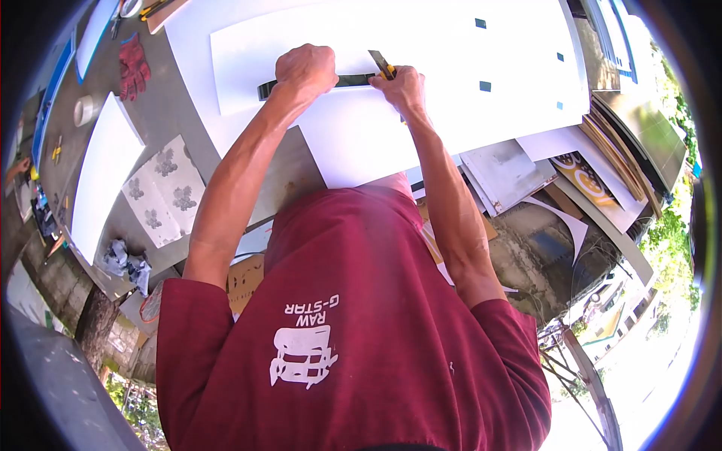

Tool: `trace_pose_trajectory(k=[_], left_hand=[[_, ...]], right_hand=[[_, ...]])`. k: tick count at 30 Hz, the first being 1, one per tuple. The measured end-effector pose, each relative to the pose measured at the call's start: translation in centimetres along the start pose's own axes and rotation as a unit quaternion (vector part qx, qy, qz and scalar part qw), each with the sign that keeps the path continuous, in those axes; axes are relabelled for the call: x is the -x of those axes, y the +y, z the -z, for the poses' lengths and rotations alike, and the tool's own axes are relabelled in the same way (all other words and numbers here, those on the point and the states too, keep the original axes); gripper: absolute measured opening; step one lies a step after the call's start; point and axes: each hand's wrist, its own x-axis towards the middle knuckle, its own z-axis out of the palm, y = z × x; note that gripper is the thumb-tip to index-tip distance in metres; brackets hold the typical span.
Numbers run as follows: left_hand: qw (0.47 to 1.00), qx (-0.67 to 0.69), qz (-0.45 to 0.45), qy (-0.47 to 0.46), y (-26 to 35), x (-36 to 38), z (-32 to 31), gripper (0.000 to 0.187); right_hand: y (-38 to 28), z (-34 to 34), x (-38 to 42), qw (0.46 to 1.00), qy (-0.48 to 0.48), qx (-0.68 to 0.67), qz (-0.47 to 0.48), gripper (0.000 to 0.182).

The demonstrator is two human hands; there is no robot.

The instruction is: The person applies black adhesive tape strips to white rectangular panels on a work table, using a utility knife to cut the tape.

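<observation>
A dark strip of tape (353, 80) stretches between my two hands just above a white sheet (256, 52). My left hand (307, 69) is closed over the tape, and a curved dark end sticks out on its left; whether that is the roll is hard to tell. My right hand (402, 86) is closed around a yellow and black utility knife (387, 70) whose blade points up and to the left. The right fingers also meet the tape's right end. Several small dark pieces (485, 86) sit on the white surface to the right.
A red work glove (134, 68), a tape roll (83, 110) and a curved white sheet (105, 173) lie on the grey table at left. A paper with dark prints (164, 188) is nearer me. Stacked boards (617, 150) lean at the right. Another person's hand (19, 167) shows far left.
</observation>
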Motion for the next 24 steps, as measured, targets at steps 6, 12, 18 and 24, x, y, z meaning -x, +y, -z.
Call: trace_pose_trajectory(k=[6,12,18,24], left_hand=[[1.0,0.0,-0.001,-0.001,0.0,-0.1,-0.2,0.014],[1.0,-0.009,0.003,0.008,0.1,-0.3,-0.4,0.013],[1.0,-0.015,-0.004,0.027,0.1,-0.5,-0.9,0.013],[0.999,-0.015,-0.009,0.032,0.4,-0.3,-0.9,0.013]], right_hand=[[0.5,-0.2,-0.1,1.0,0.002,0.0,0.006,0.027],[0.7,-0.5,-0.2,1.0,0.016,-0.009,0.003,0.03],[0.8,-0.8,-0.3,1.0,0.02,-0.006,0.002,0.031],[0.1,-1.0,-0.2,0.999,0.034,0.039,0.011,0.028]])
